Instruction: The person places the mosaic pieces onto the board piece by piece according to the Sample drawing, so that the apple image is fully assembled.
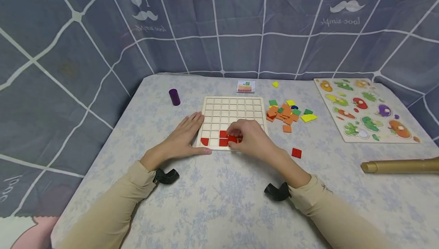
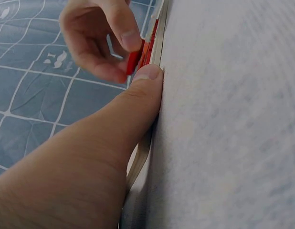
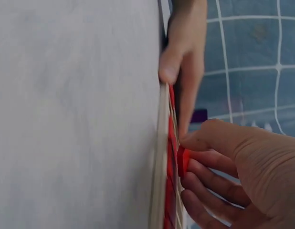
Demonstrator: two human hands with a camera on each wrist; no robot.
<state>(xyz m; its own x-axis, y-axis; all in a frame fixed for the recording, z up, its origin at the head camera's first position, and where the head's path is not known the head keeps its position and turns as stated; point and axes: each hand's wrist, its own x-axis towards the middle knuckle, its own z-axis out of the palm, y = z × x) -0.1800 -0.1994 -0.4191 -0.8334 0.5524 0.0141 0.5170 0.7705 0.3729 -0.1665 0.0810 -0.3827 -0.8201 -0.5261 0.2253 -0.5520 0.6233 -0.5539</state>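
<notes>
A pale wooden grid board (image 1: 233, 97) lies mid-table. My left hand (image 1: 183, 136) rests at its left side, fingers straight along the edge and thumb on the near-left corner. Over the near rows, my right hand (image 1: 252, 136) pinches a red square tile (image 3: 183, 161) between thumb and fingers; the left wrist view shows this tile (image 2: 135, 56) tilted just above the board. A red quarter-round piece (image 1: 204, 141) sits in the near-left cell. Red squares (image 1: 223, 142) fill cells nearer the middle, and the right hand partly hides others.
Right of the board lies a pile of orange, green and yellow tiles (image 1: 284, 112), with a separate red tile (image 1: 296, 153) nearer. A picture card (image 1: 245, 86) and purple cylinder (image 1: 174, 97) stand behind. Further right are a vegetable puzzle board (image 1: 346, 136) and brown tube (image 1: 401, 166).
</notes>
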